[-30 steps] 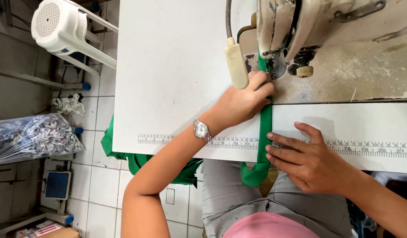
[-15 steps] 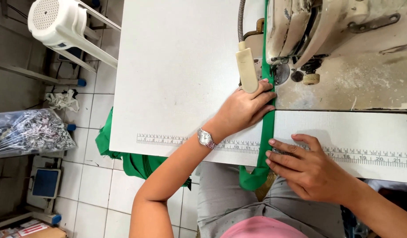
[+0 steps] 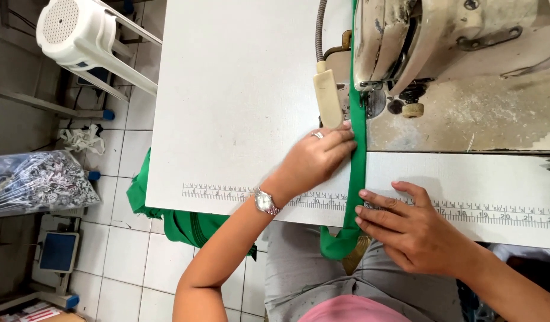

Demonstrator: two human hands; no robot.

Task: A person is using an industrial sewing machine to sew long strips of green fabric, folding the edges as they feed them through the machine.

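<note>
A view from above is showing a person sitting at a white counter (image 3: pixel 227 89) with an off-white sewing machine (image 3: pixel 442 42) standing at its far right. A narrow strip of green fabric (image 3: pixel 359 161) is running straight from under the machine's needle area, across the counter and over its near edge, where it is folding into a loop above the person's lap.

The left hand (image 3: pixel 313 160) is lying flat and open on the counter, palm down, its fingertips pressing against the left edge of the green strip just in front of the machine. It is not gripping anything. A ring is showing on one finger, and a silver wristwatch (image 3: pixel 265 201) is sitting on the wrist.

The right hand (image 3: pixel 409 229) is also lying open and palm down at the near edge of the counter, its fingertips touching the right edge of the strip, nearer to the person than the left hand. It is pinning the strip rather than clasping it.

A printed ruler strip (image 3: pixel 227 192) is running along the counter's near edge, passing under both hands. More green cloth (image 3: pixel 179 220) is hanging below the counter on the left, over a white tiled floor (image 3: pixel 126 256). A white plastic stool (image 3: pixel 78 36) is standing at the top left, and a clear bag of pale scraps (image 3: pixel 36 182) is lying at the left.
</note>
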